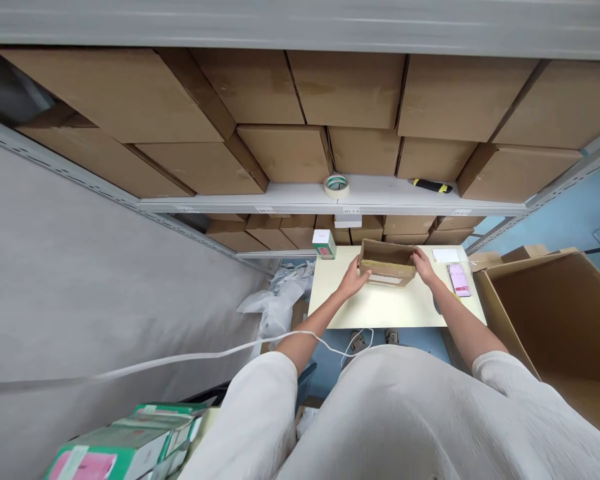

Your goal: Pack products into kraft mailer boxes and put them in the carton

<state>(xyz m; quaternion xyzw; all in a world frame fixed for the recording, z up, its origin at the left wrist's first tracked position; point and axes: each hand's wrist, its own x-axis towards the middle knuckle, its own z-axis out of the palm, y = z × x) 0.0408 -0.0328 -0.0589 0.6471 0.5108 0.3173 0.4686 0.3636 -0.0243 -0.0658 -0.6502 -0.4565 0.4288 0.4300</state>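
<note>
Between my two hands is a small open cardboard box point(387, 269) with a white label on its near side, over the pale tabletop point(345, 310). My left hand point(353, 279) grips its left end, thumb on the near face. At the right end, my right hand point(422, 264) has its fingers closed on the box wall. A small green and white carton point(325, 244) stands at the table's back left corner. Right of my right hand lie a phone with a pink screen point(459, 280) and a white card point(445, 256). Some dark object is partly hidden under my right forearm.
Metal shelving with stacked cardboard boxes point(350, 87) rises behind the table. Its ledge bears a tape roll point(337, 186) and a utility knife point(431, 186). A large open carton point(555, 313) stands at right; plastic bags point(283, 300) lie left. A white cable point(220, 353) crosses my left arm.
</note>
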